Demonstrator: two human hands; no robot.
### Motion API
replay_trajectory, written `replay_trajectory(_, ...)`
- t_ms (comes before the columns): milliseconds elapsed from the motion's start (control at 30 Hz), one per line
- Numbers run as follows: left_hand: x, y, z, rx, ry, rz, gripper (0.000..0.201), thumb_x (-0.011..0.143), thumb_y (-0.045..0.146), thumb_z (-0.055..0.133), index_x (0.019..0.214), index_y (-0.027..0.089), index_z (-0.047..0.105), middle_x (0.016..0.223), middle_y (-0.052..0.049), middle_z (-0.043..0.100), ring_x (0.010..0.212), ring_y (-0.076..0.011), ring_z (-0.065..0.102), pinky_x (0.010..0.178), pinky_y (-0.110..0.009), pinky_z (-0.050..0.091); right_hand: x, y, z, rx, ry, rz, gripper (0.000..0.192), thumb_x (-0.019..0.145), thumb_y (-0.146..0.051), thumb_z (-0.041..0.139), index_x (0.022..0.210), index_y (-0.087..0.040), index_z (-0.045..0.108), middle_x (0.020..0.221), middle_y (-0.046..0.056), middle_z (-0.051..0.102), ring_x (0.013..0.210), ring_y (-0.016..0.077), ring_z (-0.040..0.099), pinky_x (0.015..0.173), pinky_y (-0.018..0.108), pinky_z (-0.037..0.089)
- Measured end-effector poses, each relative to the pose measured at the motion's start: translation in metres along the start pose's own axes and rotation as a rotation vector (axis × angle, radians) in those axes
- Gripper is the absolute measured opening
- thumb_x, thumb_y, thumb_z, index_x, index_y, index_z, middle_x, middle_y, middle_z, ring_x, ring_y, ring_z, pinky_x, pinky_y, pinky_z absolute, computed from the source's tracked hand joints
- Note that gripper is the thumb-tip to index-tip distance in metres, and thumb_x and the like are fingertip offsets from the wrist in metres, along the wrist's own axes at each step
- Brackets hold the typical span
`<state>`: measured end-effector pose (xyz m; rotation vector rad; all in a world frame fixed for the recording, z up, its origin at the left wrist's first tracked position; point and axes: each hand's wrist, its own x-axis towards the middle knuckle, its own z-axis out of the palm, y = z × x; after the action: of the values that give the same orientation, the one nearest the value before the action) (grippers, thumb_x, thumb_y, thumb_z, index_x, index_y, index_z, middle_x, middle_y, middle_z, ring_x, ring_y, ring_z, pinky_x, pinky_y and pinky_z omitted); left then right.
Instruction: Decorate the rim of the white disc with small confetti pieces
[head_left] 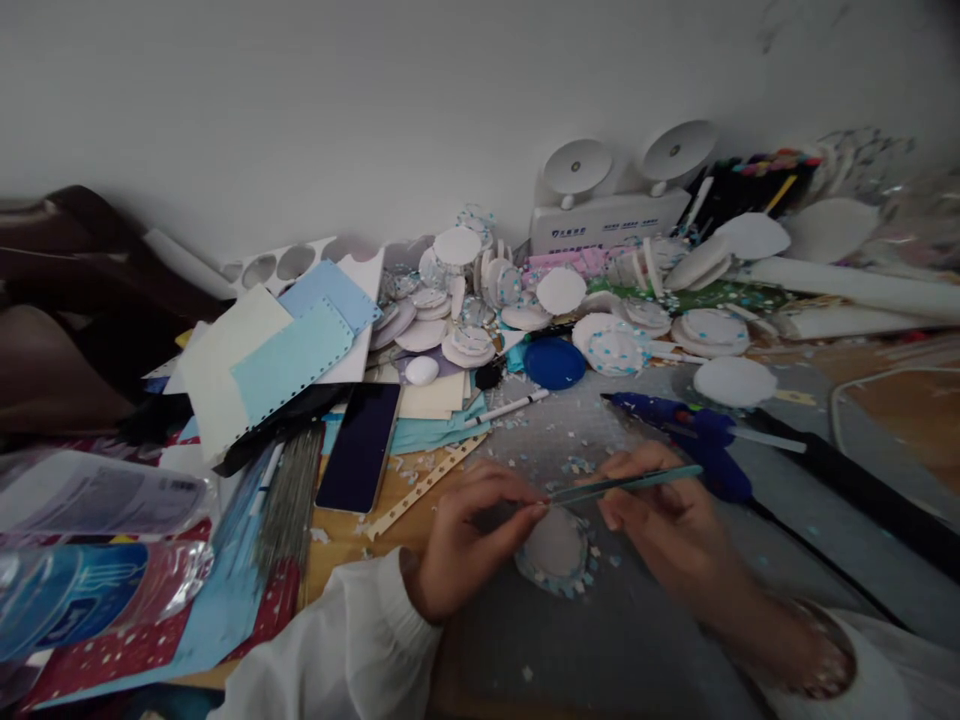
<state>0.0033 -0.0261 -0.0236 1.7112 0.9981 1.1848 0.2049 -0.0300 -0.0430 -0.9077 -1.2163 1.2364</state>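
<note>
Light teal tweezers (pixel 660 477) lie in the grip of my right hand (pixel 667 520), their tips pointing left. Thumb and forefinger of my left hand (pixel 472 530) are pinched together where the tips end; whatever sits between them is too small to make out. Just under both hands, a pale round disc (pixel 553 548) rests on the grey mat (pixel 600 650), its rim covered with small blue and white bits. More of these bits are scattered around the disc.
A blue glue gun (pixel 697 430) lies right of my hands, its cord trailing right. Decorated white discs (pixel 611 343) are heaped at the back near a twin-head lamp (pixel 600 215). On the left are a phone (pixel 358 447), coloured paper (pixel 292 360), thin wires (pixel 289 510) and plastic packs (pixel 97 590).
</note>
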Motion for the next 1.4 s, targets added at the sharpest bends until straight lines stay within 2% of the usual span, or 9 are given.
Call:
replay_trajectory(267, 0.001, 0.002, -0.001, 0.029, -0.033, -0.005, 0.010, 0.087, 0.020, 0.065, 0.088, 0.016, 0.074, 0.085, -0.008, 0.072, 0.083, -0.0183, 0.065, 0.075, -0.030, 0.052, 0.001, -0.015, 0.004, -0.088, 0.028, -0.077, 0.008, 0.084, -0.028, 0.066, 0.082, -0.025, 0.059, 0.064, -0.003, 0.055, 0.055, 0.0114, 0.056, 0.050, 0.024, 0.047)
replay_trajectory(533, 0.002, 0.001, -0.001, 0.046, -0.074, 0.001, 0.013, 0.088, 0.023, 0.064, 0.085, 0.015, 0.074, 0.081, -0.008, 0.071, 0.079, -0.0180, 0.066, 0.073, -0.029, 0.052, -0.005, -0.011, 0.003, -0.133, 0.050, -0.065, 0.009, 0.082, -0.028, 0.068, 0.082, -0.026, 0.059, 0.074, 0.000, 0.058, 0.060, 0.0129, 0.061, 0.054, 0.025, 0.052)
replay_trajectory(733, 0.002, 0.000, -0.001, 0.042, -0.080, 0.051, 0.010, 0.086, 0.020, 0.065, 0.086, 0.015, 0.074, 0.082, -0.008, 0.073, 0.080, -0.0179, 0.066, 0.074, -0.029, 0.052, -0.005, -0.012, 0.004, -0.151, 0.037, -0.078, 0.008, 0.085, -0.025, 0.065, 0.080, -0.026, 0.058, 0.068, -0.002, 0.056, 0.056, 0.0114, 0.057, 0.051, 0.023, 0.049)
replay_trajectory(900, 0.002, 0.001, -0.002, 0.076, -0.098, 0.037, 0.012, 0.087, 0.023, 0.065, 0.085, 0.016, 0.074, 0.082, -0.008, 0.073, 0.080, -0.0186, 0.067, 0.074, -0.030, 0.052, -0.003, -0.017, 0.006, -0.180, 0.056, -0.112, 0.009, 0.083, -0.028, 0.067, 0.079, -0.026, 0.060, 0.065, -0.002, 0.055, 0.053, 0.0114, 0.056, 0.049, 0.023, 0.048)
replay_trajectory(1167, 0.001, 0.000, -0.003, 0.075, -0.125, 0.049, 0.010, 0.086, 0.019, 0.066, 0.085, 0.015, 0.074, 0.081, -0.008, 0.073, 0.079, -0.0182, 0.066, 0.073, -0.029, 0.051, -0.003, -0.014, 0.004, -0.123, 0.025, -0.054, 0.011, 0.083, -0.025, 0.067, 0.076, -0.024, 0.058, 0.066, -0.002, 0.052, 0.054, 0.0108, 0.053, 0.048, 0.023, 0.045)
replay_trajectory(1400, 0.002, 0.003, -0.004, 0.056, -0.118, 0.082, 0.007, 0.084, 0.018, 0.067, 0.083, 0.014, 0.073, 0.078, -0.008, 0.071, 0.077, -0.0179, 0.066, 0.072, -0.030, 0.051, -0.003, -0.005, 0.001, -0.022, -0.012, 0.079, 0.009, 0.087, -0.027, 0.062, 0.080, -0.025, 0.059, 0.064, -0.003, 0.049, 0.054, 0.0110, 0.047, 0.049, 0.025, 0.039)
